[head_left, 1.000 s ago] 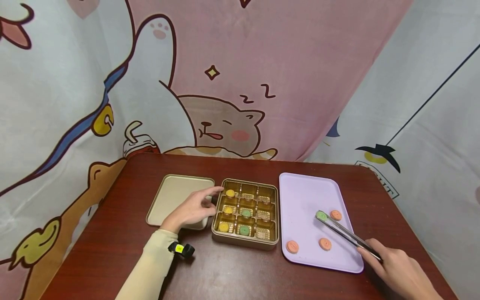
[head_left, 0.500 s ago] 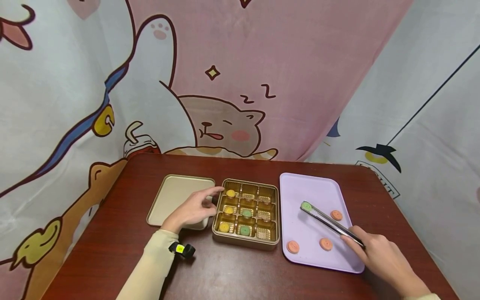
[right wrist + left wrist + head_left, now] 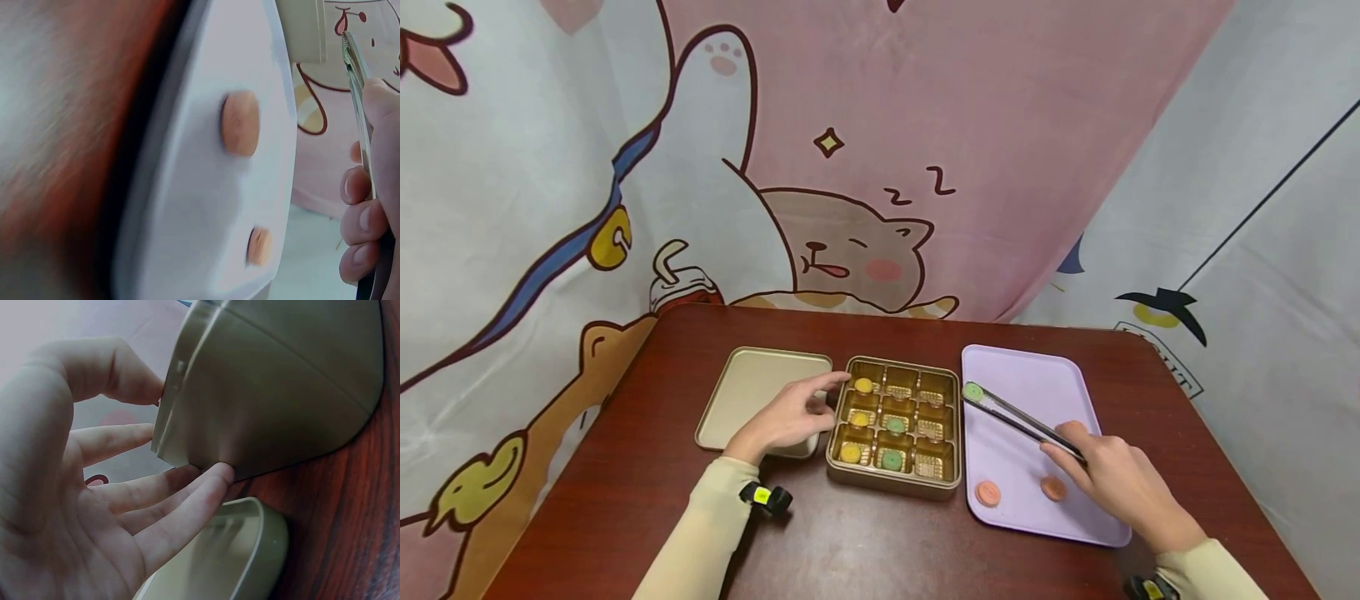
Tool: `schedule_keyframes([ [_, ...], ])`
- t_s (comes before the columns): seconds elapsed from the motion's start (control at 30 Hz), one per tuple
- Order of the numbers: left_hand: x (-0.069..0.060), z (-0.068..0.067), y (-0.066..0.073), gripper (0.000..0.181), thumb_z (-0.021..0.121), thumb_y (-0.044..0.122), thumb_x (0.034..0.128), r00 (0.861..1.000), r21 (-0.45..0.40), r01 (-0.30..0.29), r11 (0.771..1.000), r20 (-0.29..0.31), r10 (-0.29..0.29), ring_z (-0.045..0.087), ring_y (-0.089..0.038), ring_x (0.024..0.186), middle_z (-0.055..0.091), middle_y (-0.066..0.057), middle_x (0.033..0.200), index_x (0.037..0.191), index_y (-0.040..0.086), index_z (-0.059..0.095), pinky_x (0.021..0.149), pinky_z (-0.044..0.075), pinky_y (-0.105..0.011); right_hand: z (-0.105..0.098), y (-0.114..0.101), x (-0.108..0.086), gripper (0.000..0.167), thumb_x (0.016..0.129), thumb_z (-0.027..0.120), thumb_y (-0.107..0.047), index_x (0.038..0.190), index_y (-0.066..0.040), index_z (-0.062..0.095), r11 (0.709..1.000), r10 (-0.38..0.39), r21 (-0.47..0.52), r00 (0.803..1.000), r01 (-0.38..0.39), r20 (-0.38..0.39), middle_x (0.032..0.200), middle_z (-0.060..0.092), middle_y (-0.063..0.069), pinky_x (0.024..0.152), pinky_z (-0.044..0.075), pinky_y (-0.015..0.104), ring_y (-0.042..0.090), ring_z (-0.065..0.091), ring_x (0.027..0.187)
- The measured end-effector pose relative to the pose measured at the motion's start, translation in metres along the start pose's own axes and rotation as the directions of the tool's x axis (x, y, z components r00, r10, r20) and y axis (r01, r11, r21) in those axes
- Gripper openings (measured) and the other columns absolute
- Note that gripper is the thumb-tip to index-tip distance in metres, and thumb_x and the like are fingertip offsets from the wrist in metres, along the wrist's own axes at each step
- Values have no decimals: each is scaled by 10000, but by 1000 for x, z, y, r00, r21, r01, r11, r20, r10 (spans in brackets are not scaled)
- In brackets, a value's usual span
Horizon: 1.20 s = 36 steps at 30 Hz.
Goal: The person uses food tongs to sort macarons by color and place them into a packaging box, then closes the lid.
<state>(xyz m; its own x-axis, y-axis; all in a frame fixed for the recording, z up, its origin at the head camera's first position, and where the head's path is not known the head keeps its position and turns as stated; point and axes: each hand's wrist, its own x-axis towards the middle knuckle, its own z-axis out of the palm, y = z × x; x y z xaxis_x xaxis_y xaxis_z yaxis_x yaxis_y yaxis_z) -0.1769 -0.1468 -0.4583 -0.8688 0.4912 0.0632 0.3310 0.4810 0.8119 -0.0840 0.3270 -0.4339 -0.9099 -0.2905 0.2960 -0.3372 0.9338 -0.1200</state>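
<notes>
My right hand (image 3: pixel 1112 479) grips metal tongs (image 3: pixel 1026 423) above the lilac tray (image 3: pixel 1030 375). Between the tong tips is a small round green cookie-like piece (image 3: pixel 973 392), near the tray's left edge. My left hand (image 3: pixel 786 417) touches the left side of a gold tin (image 3: pixel 891 485) with its thumb and fingertips. In the left wrist view the fingers (image 3: pixel 187 512) lie fairly straight against the tin wall. The tin's divided insert holds yellow pieces (image 3: pixel 850 452) down its left column and two green pieces (image 3: pixel 891 460) in the middle column.
Two orange pieces (image 3: pixel 988 493) show at the tray's front; the right wrist view also shows orange pieces (image 3: pixel 240 123). A gold lid (image 3: pixel 760 387) lies left of the tin, partly behind the left hand. A printed curtain (image 3: pixel 1000 167) hangs behind the brown table (image 3: pixel 820 550).
My right hand has carried the tongs and green piece leftward across the tray toward the tin. It now covers the rear orange piece. The left hand stays at the tin.
</notes>
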Motion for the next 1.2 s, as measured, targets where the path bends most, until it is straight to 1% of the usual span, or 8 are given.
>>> schedule_keyframes([
  [0.07, 0, 0, 1, 722, 680, 64, 862, 1000, -1, 2, 1000, 0, -2, 711, -291, 1119, 621, -188, 1413, 1557, 143, 503, 953, 571, -470, 2, -5, 7, 300, 940, 775, -389, 865, -247, 521, 1000, -30, -2, 999, 30, -23, 612, 377, -115, 447, 293, 269, 70, 359, 518],
  [0.23, 0, 0, 1, 725, 683, 63, 860, 1000, -3, 3, 1000, 1, -3, 710, -306, 1122, 621, -186, 1416, 1558, 144, 503, 948, 571, -468, 9, -16, 23, 294, 935, 776, -400, 852, -268, 528, 996, -93, 12, 995, 93, -38, 623, 425, -146, 456, 318, 268, 56, 381, 526],
  [0.43, 1, 0, 1, 732, 677, 57, 862, 1000, -9, -1, 1000, 6, 1, 709, -312, 1125, 618, -164, 1431, 1565, 146, 494, 950, 573, -466, 17, -30, 41, 317, 914, 805, -352, 834, -250, 516, 984, -173, 31, 980, 177, -100, 586, 349, -194, 447, 315, 263, 59, 367, 502],
  [0.5, 1, 0, 1, 733, 679, 58, 862, 1000, -8, -1, 1000, 6, 1, 708, -304, 1120, 612, -150, 1444, 1566, 148, 493, 941, 573, -460, 19, -34, 46, 322, 915, 803, -348, 828, -244, 510, 981, -184, 34, 977, 189, -108, 582, 342, -191, 438, 310, 276, 70, 367, 495],
  [0.6, 1, 0, 0, 730, 683, 60, 864, 1000, -6, -2, 1000, 5, 2, 707, -286, 1107, 607, -138, 1455, 1564, 151, 497, 922, 574, -450, 22, -40, 53, 322, 931, 781, -381, 823, -247, 508, 982, -185, 27, 977, 189, -102, 579, 362, -181, 418, 299, 295, 85, 380, 494],
  [0.7, 0, 0, -1, 725, 685, 58, 865, 1000, -3, -7, 1000, 5, 7, 709, -285, 1099, 615, -154, 1438, 1560, 149, 502, 919, 577, -458, 25, -46, 59, 331, 946, 755, -422, 822, -257, 497, 984, -173, 16, 981, 175, -89, 577, 377, -174, 397, 280, 305, 94, 382, 487],
  [0.93, 1, 0, 0, 724, 688, 60, 860, 1000, -2, -4, 1000, 0, 4, 708, -301, 1111, 625, -157, 1423, 1555, 151, 508, 945, 571, -488, 29, -52, 69, 330, 957, 746, -413, 840, -216, 509, 981, -189, 37, 979, 192, -79, 568, 358, -153, 414, 288, 295, 104, 376, 487],
  [1.2, 0, -1, 0, 725, 688, 66, 865, 1000, -1, 1, 1000, 2, -1, 698, -309, 1126, 607, -145, 1453, 1560, 156, 503, 932, 572, -493, 26, -56, 71, 338, 977, 714, -453, 861, -194, 530, 989, -135, 62, 990, 137, -37, 554, 362, -114, 418, 288, 302, 113, 383, 494],
])
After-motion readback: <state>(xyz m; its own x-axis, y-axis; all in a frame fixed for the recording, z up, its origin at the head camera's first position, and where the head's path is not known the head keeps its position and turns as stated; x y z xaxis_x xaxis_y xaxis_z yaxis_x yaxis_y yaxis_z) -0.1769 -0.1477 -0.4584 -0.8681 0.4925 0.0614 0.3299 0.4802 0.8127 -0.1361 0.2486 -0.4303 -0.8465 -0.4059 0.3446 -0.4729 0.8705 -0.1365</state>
